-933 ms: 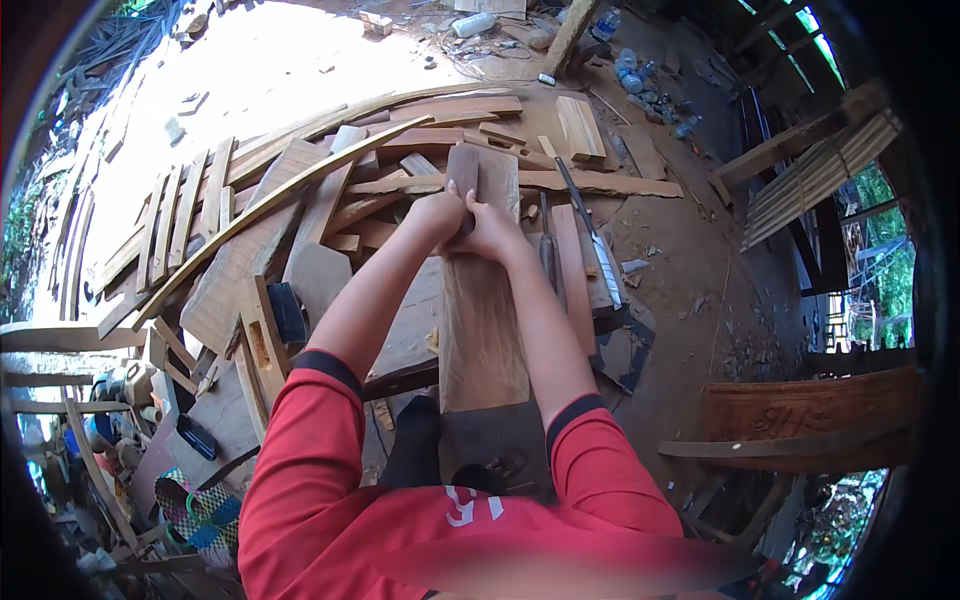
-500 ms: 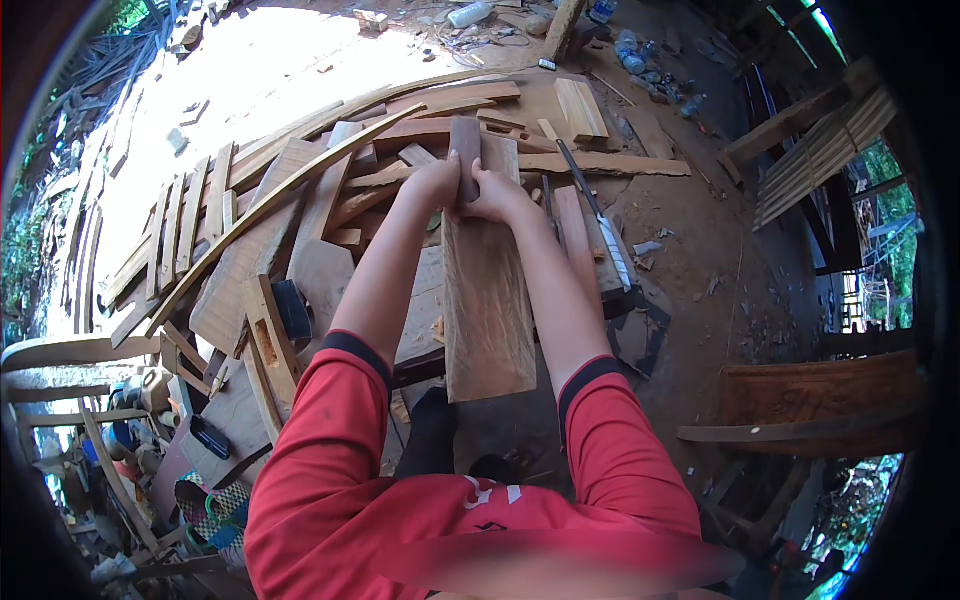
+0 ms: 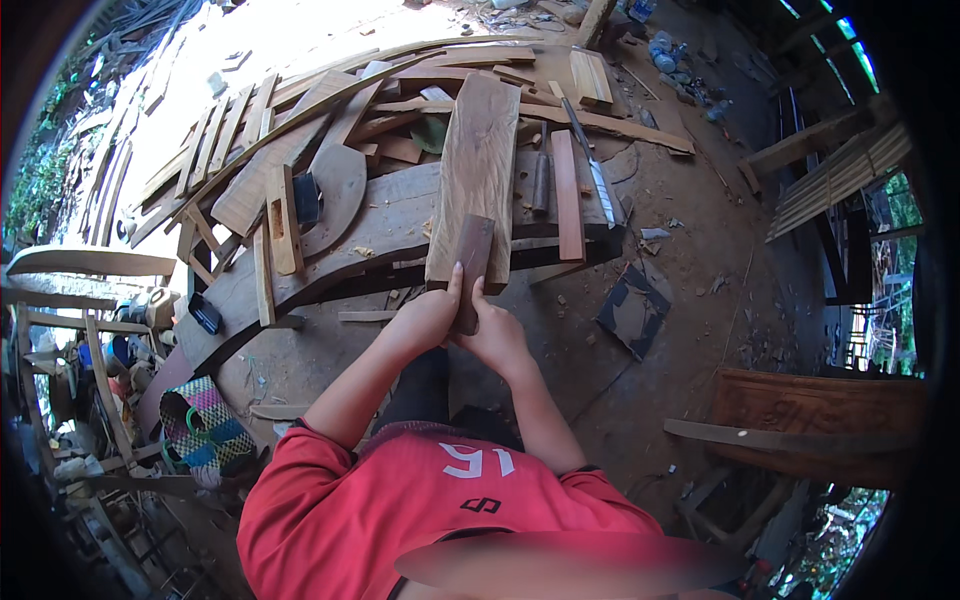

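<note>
A dark brown wooden block (image 3: 475,243) lies lengthwise on the near end of a thick pale board (image 3: 478,140). My left hand (image 3: 425,318) grips the block's near end from the left, its index finger stretched along the top. From the right, my right hand (image 3: 497,338) closes round the same end, next to the left. The block's underside is hidden. The board rests across a thick curved wooden plank (image 3: 390,212), its near end jutting past the plank's edge toward me.
A reddish slat (image 3: 567,195), a dark rod (image 3: 541,185) and a long dark-and-silver tool (image 3: 592,165) lie right of the board. To its left stands a slotted wooden piece (image 3: 283,220). Long strips (image 3: 220,130) are piled beyond. A woven basket (image 3: 207,425) sits lower left.
Both hands have drawn the dark block along the board, from its far end to its near end. My arms are now bent, and the view has shifted.
</note>
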Motion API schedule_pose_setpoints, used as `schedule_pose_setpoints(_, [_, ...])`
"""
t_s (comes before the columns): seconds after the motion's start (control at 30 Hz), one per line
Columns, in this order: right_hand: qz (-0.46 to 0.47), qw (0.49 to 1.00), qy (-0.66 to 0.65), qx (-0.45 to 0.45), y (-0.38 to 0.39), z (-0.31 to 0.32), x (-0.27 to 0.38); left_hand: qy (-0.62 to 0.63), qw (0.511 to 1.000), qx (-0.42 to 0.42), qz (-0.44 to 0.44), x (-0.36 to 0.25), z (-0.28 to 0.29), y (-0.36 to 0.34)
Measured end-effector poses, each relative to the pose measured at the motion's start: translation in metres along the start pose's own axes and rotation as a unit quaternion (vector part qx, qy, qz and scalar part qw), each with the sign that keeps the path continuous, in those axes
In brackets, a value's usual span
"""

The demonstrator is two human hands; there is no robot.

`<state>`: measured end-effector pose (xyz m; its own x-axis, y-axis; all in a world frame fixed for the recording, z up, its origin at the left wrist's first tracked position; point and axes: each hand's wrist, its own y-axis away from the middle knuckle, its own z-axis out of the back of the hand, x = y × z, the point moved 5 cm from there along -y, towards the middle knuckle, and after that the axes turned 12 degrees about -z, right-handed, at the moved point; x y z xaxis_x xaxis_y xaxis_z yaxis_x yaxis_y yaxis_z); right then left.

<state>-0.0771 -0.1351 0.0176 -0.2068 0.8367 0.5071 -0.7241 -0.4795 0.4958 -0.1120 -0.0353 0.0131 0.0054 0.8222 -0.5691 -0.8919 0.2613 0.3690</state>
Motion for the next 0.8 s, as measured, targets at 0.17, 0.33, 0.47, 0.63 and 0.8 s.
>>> schedule_pose_setpoints(0.17, [0.000, 0.998, 0.060, 0.010, -0.036, 0.020, 0.004, 0.009, 1.000, -0.008, -0.029, 0.019, 0.018, -0.033])
schedule_pose_setpoints(0.33, [0.022, 0.995, 0.089, -0.037, -0.124, 0.052, 0.012, -0.018, 0.998, 0.016, -0.054, 0.064, 0.067, -0.108])
schedule_pose_setpoints(0.47, [0.027, 0.995, 0.086, -0.051, -0.218, 0.089, 0.034, -0.024, 0.997, 0.037, -0.059, 0.114, 0.125, -0.183])
schedule_pose_setpoints(0.63, [0.045, 0.998, 0.027, -0.036, -0.331, 0.121, 0.070, 0.008, 0.994, 0.093, 0.060, 0.198, 0.191, -0.274])
schedule_pose_setpoints(0.8, [-0.013, 0.994, 0.084, -0.072, -0.350, 0.136, 0.062, -0.173, 0.976, 0.133, -0.024, 0.164, 0.209, -0.287])
